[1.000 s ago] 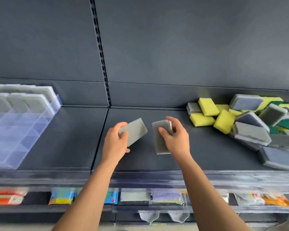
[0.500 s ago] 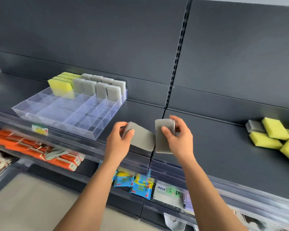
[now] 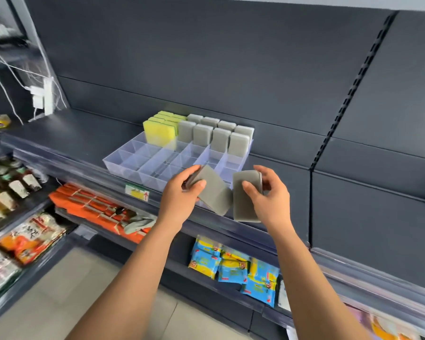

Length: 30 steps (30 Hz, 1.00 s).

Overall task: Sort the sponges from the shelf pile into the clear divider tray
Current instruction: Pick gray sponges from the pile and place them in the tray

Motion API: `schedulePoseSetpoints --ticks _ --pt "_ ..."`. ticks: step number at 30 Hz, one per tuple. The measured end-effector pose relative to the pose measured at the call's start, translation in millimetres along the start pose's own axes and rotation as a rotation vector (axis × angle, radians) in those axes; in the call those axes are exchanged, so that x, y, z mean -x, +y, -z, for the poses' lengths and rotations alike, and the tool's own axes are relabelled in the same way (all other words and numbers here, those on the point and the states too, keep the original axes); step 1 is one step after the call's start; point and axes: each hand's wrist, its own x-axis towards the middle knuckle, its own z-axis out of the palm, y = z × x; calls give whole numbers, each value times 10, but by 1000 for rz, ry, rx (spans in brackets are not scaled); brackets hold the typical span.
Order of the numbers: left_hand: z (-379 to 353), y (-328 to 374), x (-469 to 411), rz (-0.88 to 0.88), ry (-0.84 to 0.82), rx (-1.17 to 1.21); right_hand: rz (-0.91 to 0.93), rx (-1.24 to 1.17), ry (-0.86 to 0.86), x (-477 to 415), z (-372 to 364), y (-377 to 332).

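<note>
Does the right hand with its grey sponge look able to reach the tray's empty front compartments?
Probably yes: the right hand hovers close by the clear tray, its front compartments open on top, with nothing between them.

1. The front boxes of the clear tray (image 3: 123,169) are open on top, with room to reach in.
2. Gray sponges (image 3: 220,139) and yellow sponges (image 3: 158,133) stand up and fill the back boxes.
3. The shelf (image 3: 366,217) right of the tray is bare.
4. The left hand (image 3: 179,196) holds the left sponge (image 3: 215,193) and the right hand (image 3: 269,196) holds the right sponge (image 3: 243,207), side by side just in front of the tray.

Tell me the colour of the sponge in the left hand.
Grey: the sponge, head view.
</note>
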Motion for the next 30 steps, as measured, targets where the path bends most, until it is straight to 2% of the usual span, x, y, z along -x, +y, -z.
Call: schedulePoseSetpoints --ticks 12,22,30 --pt "544 -39 -883 -118 87 -135 72 -48 31 -567 -773 -270" --pt "654 -36 -1799 -234 131 -354 179 -36 65 -1412 -1340 -269" --pt "665 -5 -2194 -299 140 -466 215 33 51 -1696 -1663 -149"
